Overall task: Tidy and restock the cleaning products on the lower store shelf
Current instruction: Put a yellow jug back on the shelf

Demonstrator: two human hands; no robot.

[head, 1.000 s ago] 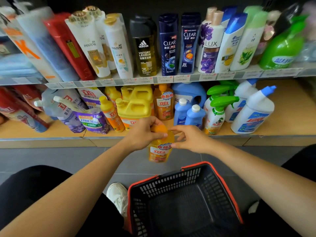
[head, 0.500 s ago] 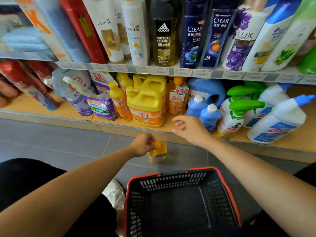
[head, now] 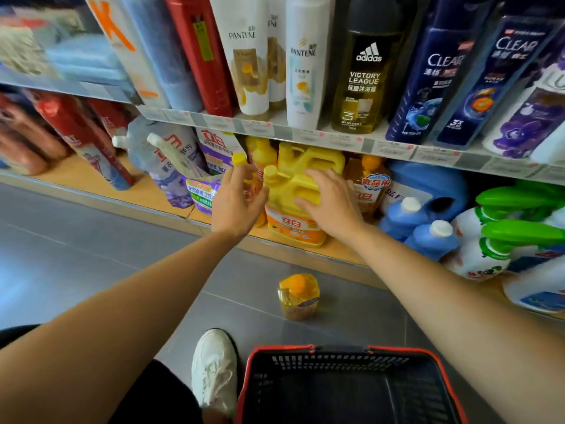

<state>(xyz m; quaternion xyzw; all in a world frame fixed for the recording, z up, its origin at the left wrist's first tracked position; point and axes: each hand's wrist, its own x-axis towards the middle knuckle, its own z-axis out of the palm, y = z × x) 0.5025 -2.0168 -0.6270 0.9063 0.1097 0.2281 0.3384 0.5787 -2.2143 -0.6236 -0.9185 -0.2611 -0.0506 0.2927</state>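
Observation:
An orange dish-soap bottle (head: 299, 296) stands upright on the grey floor in front of the lower shelf (head: 153, 191), and neither hand touches it. Both hands are up at the shelf. My right hand (head: 331, 203) rests with straight fingers on the handle side of a big yellow jug (head: 290, 223). To the jug's left, my left hand (head: 238, 203) is spread in front of a slim yellow-capped bottle (head: 239, 158) and hides most of its body. Whether the left hand touches that bottle cannot be told.
A black basket with a red rim (head: 308, 350) sits on the floor at my feet, beside my white shoe (head: 214, 368). Blue bottles (head: 434, 240), green-trigger sprays (head: 495, 249) and purple pouches (head: 198, 191) crowd the lower shelf. Shampoo bottles fill the upper shelf (head: 305, 133).
My left hand set the orange bottle on the floor and let it go. Both hands then moved up and forward to the yellow jug, and the view moved closer to the shelf.

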